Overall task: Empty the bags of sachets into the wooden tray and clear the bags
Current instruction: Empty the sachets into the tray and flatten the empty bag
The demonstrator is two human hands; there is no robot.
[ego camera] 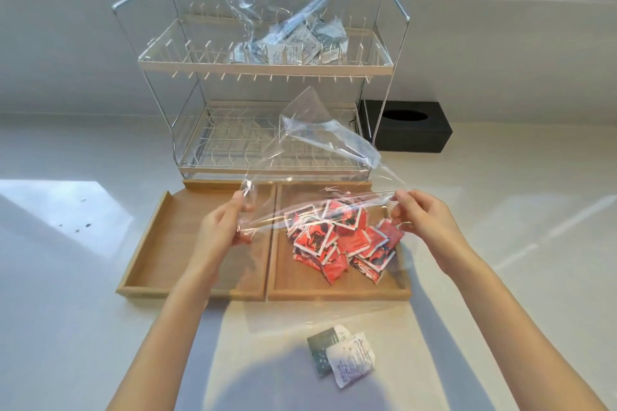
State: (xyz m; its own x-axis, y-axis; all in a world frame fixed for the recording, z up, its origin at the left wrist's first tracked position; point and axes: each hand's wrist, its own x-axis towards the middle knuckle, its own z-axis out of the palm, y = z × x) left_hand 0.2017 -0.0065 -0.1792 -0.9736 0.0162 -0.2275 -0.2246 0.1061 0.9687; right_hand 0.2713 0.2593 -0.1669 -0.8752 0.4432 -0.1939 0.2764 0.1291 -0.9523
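Hands stretching an emptied clear bag [320,157] above the wooden tray [200,290]

Left hand [222,227] and right hand [422,218] are each pinching an edge of the bag, its long axis running left-right over the tray while its far end is rising toward the dish rack [263,70] behind the tray. Red sachets [344,242] are lying heaped in the tray's right compartment. A second bag of white sachets [300,43] is sitting on the rack's upper shelf; two loose sachets [344,355] are lying in front of the tray, print unreadable
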